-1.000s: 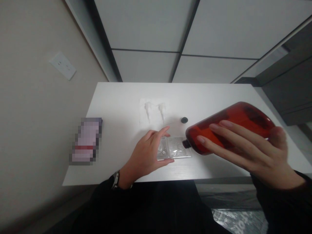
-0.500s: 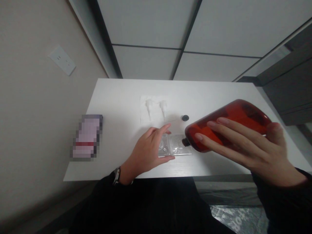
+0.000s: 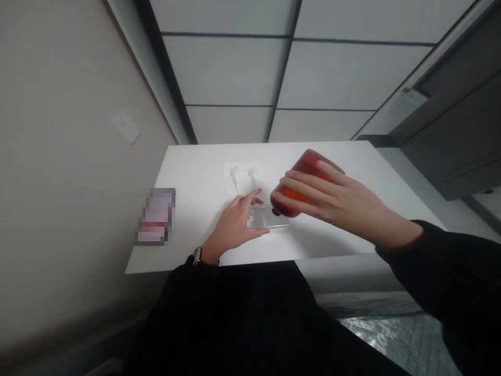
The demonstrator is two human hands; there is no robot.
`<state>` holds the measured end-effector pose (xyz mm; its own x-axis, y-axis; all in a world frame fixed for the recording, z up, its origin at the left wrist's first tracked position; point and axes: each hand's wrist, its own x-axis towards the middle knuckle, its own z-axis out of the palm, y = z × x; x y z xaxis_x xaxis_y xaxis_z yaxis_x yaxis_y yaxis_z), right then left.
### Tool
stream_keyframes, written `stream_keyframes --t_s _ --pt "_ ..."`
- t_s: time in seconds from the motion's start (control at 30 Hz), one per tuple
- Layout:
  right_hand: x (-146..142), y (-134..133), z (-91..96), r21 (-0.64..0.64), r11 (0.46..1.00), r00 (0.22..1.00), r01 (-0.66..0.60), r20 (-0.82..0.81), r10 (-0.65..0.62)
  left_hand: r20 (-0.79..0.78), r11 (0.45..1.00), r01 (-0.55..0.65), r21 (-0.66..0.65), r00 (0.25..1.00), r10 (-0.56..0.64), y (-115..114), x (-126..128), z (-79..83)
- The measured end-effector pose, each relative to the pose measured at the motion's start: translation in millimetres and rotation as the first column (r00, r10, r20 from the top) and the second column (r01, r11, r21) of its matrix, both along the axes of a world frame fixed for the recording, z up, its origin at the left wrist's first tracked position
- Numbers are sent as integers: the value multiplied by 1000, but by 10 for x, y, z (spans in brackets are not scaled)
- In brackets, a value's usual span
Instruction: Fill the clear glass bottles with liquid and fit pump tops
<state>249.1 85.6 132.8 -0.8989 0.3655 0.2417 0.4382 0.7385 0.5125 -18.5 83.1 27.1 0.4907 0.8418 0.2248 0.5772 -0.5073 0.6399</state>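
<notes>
Right hand (image 3: 332,201) gripped tilted amber bottle (image 3: 299,183), neck down over clear pouch (image 3: 268,216) that open left hand (image 3: 235,224) steadied near table's (image 3: 195,172) front edge.

beige wall (image 3: 58,130) | wall socket (image 3: 125,127) | white table (image 3: 195,172) | grey floor tiles (image 3: 230,68)

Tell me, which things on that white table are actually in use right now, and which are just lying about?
In use:
- red bottle, tipped neck-down in the right hand
- clear flat container, steadied by the left hand

Lying about:
- two white pump tops on a paper sheet
- blurred card-like item near the table's left edge
- wall socket
</notes>
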Motion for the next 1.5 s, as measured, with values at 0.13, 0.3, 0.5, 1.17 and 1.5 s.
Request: stream_keyframes --t_s 0.13,0.3,0.5,1.17,1.5 --pt "-103 31 57 93 989 993 -112 -27 115 11 1000 11 24 1000 -11 0 -6 -5" --pt "-170 -6 61 160 979 991 -130 6 131 56 997 75 -12 996 -75 1 -41 20" --pt "-152 -24 16 99 991 995 -85 -43 89 35 999 35 13 999 -35 -34 -26 40" --pt "420 -406 -1424 -698 716 115 17 -710 -695 11 1000 -11 -28 1000 12 -12 -21 57" --pt "230 -116 -1502 -750 524 84 -405 -601 -795 10 997 -51 -65 999 52 174 -111 96"
